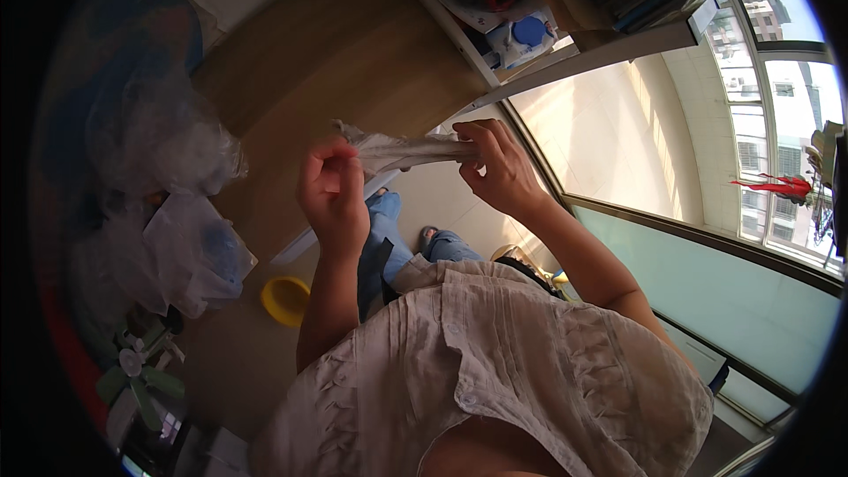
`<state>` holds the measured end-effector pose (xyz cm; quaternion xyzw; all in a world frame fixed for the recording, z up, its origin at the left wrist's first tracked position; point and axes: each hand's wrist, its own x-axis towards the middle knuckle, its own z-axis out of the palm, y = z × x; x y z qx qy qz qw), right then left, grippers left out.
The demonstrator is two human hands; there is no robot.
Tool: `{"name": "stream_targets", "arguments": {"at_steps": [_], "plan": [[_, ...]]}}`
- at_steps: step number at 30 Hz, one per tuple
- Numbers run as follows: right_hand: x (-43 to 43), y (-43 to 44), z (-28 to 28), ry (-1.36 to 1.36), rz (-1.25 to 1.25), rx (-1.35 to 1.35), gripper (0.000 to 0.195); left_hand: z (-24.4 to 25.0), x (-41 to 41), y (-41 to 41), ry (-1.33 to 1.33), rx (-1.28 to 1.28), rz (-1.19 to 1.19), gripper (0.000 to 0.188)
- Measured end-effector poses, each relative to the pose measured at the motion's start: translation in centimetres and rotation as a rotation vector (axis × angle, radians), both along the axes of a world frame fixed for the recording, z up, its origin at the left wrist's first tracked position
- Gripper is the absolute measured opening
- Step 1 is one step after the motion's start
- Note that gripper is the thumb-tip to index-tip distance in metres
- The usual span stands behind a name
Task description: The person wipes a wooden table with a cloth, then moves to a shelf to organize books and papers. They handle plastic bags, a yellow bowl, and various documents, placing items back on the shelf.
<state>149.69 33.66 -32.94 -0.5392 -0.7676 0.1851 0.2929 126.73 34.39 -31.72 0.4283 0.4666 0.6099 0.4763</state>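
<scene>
Between my two hands a light grey, thin cloth (407, 150) is stretched sideways, bunched into a narrow band with loose folds at its left end. My left hand (334, 189) pinches the left end between thumb and fingertips. At the other end, my right hand (500, 162) grips the cloth with its thumb and curled fingers. The cloth hangs in the air over the edge of a brown wooden table (344, 53), in front of my body. Whether it is a garment or a rag I cannot tell.
Clear plastic bags (192, 245) lie at the left, above a small fan with green blades (142, 377). A yellow round basin (286, 301) is low on the left. Shelves with packages (523, 40) stand at the back. A framed glass partition (695, 278) runs along the right.
</scene>
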Motion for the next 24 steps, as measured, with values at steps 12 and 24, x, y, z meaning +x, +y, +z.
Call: {"name": "stream_targets", "arguments": {"at_steps": [12,24], "plan": [[-2.9,10.8,-13.3,-0.133,-0.328,-0.227,0.062,-19.2,-5.9,13.3,0.082,-0.592,0.034,0.047],[-3.1,17.4,-16.1,0.680,-0.562,-0.937,0.033,-17.4,-4.6,19.2,0.399,-0.416,-0.167,0.021]]}}
